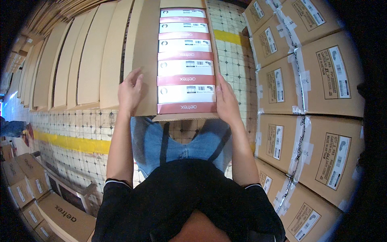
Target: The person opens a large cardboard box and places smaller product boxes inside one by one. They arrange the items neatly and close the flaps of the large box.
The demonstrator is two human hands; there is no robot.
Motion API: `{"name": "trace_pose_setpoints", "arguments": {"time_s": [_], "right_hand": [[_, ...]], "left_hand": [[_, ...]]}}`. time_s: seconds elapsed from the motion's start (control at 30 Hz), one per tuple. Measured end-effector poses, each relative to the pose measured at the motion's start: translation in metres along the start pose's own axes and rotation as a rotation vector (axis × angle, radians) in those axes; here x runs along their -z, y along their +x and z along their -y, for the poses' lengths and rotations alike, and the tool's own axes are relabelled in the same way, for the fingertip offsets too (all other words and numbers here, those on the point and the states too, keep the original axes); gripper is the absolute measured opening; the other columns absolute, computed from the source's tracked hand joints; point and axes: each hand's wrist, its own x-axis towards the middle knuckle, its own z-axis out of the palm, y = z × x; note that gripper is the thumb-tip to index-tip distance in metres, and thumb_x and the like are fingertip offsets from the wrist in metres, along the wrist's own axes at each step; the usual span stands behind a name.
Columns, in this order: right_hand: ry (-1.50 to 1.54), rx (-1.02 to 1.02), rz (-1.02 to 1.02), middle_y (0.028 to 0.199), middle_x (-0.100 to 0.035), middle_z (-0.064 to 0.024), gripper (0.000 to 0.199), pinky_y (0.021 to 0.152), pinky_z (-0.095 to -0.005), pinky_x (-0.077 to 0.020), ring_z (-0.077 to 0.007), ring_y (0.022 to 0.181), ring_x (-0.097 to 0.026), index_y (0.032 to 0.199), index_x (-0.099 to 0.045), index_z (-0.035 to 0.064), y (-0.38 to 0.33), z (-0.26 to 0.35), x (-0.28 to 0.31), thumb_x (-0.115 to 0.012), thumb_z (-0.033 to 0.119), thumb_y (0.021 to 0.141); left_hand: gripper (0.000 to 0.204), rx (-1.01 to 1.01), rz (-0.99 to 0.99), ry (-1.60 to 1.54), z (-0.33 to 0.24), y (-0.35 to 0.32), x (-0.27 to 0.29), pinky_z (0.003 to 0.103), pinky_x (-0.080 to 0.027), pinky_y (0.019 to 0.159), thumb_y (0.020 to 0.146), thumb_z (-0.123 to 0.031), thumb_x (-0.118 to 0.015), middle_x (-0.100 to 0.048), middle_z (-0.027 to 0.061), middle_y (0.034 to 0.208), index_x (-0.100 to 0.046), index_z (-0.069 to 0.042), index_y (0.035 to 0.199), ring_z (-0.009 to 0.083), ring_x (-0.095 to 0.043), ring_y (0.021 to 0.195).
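Observation:
An open brown cardboard carton (146, 60) stands in front of me, filled with a row of several white and red shoe boxes (186, 66) lying flat. My left hand (130, 90) rests flat against the carton's left flap, fingers spread. My right hand (225, 101) presses on the carton's right side, next to the nearest shoe box (186, 97). Neither hand grips anything.
Upright flattened cartons (88, 60) line the left. Sealed, taped cartons (318, 80) are stacked on the right. More closed cartons (28, 177) sit at lower left. The tiled floor (72, 125) has a yellow stripe (72, 143). Another person's blue sleeve (10, 128) shows at far left.

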Motion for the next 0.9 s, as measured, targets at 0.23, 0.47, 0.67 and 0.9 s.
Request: {"name": "trace_pose_setpoints", "arguments": {"time_s": [0.23,0.47,0.67,0.9], "right_hand": [[0.008,-0.034,0.000,0.143,-0.048,-0.0228,0.046,0.111,-0.0437,-0.0361,-0.0381,0.133,-0.046,0.148,-0.040,0.0065,0.000,0.001,0.000,-0.039,0.020,0.104],[0.022,-0.034,0.002,0.143,-0.049,-0.0220,0.046,0.111,-0.0426,-0.0362,-0.0381,0.133,-0.046,0.147,-0.041,0.0055,0.000,0.002,0.001,-0.040,0.020,0.104],[0.033,-0.051,0.012,0.145,-0.047,-0.0217,0.046,0.112,-0.0421,-0.0353,-0.0376,0.134,-0.045,0.147,-0.041,0.0039,0.001,0.002,0.001,-0.040,0.019,0.103],[0.035,-0.064,0.020,0.146,-0.046,-0.0213,0.046,0.113,-0.0416,-0.0340,-0.0368,0.137,-0.043,0.147,-0.041,0.0054,0.000,0.003,0.002,-0.041,0.019,0.103]], "left_hand": [[0.039,0.011,0.009,0.016,-0.006,-0.001,0.000,0.033,-0.048,0.100,0.098,-0.022,-0.060,-0.066,0.0177,0.126,-0.061,0.001,0.129,0.0245,-0.064,0.117],[0.038,0.054,0.002,0.048,-0.008,-0.002,0.002,0.034,-0.049,0.098,0.098,-0.022,-0.060,-0.068,0.0171,0.123,-0.063,-0.001,0.129,0.0250,-0.065,0.115],[0.037,0.030,-0.023,0.118,-0.016,-0.005,0.004,0.034,-0.051,0.094,0.097,-0.025,-0.061,-0.070,0.0173,0.119,-0.065,-0.005,0.127,0.0263,-0.068,0.111],[0.035,0.036,-0.078,0.191,-0.023,-0.008,0.004,0.036,-0.054,0.088,0.095,-0.030,-0.060,-0.072,0.0147,0.110,-0.067,-0.013,0.125,0.0283,-0.070,0.102]]}}
